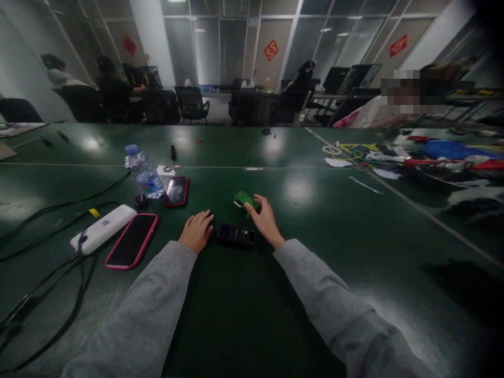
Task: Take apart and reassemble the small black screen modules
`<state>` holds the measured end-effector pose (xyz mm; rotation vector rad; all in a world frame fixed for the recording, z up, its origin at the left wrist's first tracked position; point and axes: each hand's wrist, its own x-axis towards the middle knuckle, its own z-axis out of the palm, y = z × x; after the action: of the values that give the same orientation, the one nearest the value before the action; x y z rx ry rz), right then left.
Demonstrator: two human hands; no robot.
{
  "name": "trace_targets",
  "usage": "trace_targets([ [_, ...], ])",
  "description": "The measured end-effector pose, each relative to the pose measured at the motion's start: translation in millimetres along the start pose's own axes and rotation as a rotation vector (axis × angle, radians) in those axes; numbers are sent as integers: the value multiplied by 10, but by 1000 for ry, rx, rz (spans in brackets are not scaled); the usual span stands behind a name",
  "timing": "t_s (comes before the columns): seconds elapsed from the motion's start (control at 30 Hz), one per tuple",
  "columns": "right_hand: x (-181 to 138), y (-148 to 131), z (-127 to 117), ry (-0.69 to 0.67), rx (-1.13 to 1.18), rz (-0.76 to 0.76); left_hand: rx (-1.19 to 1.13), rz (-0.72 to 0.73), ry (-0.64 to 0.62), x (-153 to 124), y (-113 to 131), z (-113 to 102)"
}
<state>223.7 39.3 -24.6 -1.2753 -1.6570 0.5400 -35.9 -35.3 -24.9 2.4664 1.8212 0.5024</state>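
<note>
My right hand (pixel 264 219) pinches a small green circuit board (pixel 244 199) just above the dark green table (pixel 299 262). My left hand (pixel 196 231) rests on the table with its fingers curled over a small dark object that I cannot make out. Between the two hands lies a small black box-shaped device (pixel 235 234) with a little screen. Both arms wear grey sleeves.
To the left lie a pink-cased phone (pixel 132 240), a white power bank (pixel 103 227) with black cables, a second phone (pixel 176 190), and a tipped water bottle (pixel 144 171). Wires, tools and parts (pixel 413 155) clutter the far right, where a person sits. Other people sit at far desks.
</note>
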Motion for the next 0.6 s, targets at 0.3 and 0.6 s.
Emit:
trace_targets([
  [0.3,62,-17,-197,-133,-38,-23,-5,-16,-26,4,21,-40],
  [0.6,-732,654,-2375,-67,-286,221,-15,-16,-29,15,14,-16],
])
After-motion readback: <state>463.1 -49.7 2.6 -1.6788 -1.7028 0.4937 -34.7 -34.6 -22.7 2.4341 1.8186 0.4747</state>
